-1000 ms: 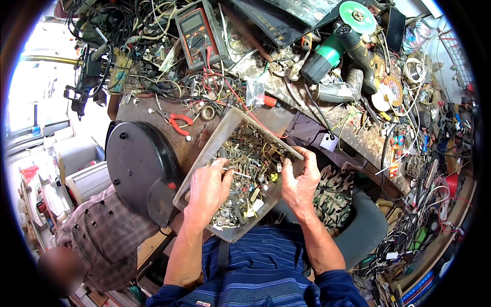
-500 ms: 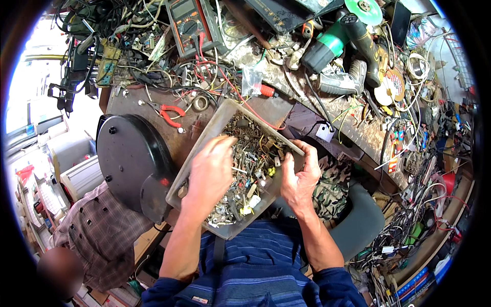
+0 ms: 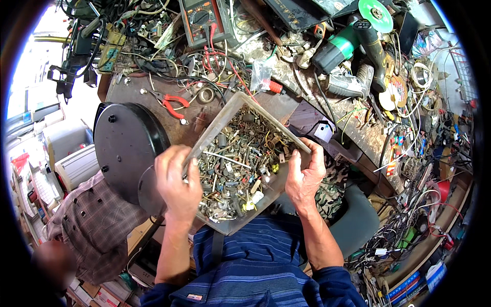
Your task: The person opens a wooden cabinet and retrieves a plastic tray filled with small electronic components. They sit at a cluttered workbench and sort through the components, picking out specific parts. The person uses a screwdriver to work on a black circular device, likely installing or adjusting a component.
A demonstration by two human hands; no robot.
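Observation:
A greyish translucent plastic tray point(image 3: 215, 125) is held at a slant in front of my body. Screws and other small mixed hardware point(image 3: 232, 176) cover its bottom, with a pale thin stick point(image 3: 227, 159) lying across them. My left hand point(image 3: 178, 187) closes over the tray's left rim, thumb on the inner side. On the opposite rim, near the right corner, my right hand point(image 3: 305, 179) grips with its thumb inside and fingers outside. Yellow bits point(image 3: 249, 205) lie among the parts toward the near side.
Beyond the tray, the bench carries red-handled pliers point(image 3: 174, 105), a tape roll point(image 3: 205, 95), a multimeter point(image 3: 202, 20) and a green power tool point(image 3: 340, 48). A round black casing point(image 3: 130, 151) stands at left. Tangled cables point(image 3: 409, 204) fill the right; a person's plaid sleeve point(image 3: 92, 230) is lower left.
My left hand has come away from above the hardware, moved left and taken hold of the tray's left rim. My right hand keeps its grip. The view has shifted slightly.

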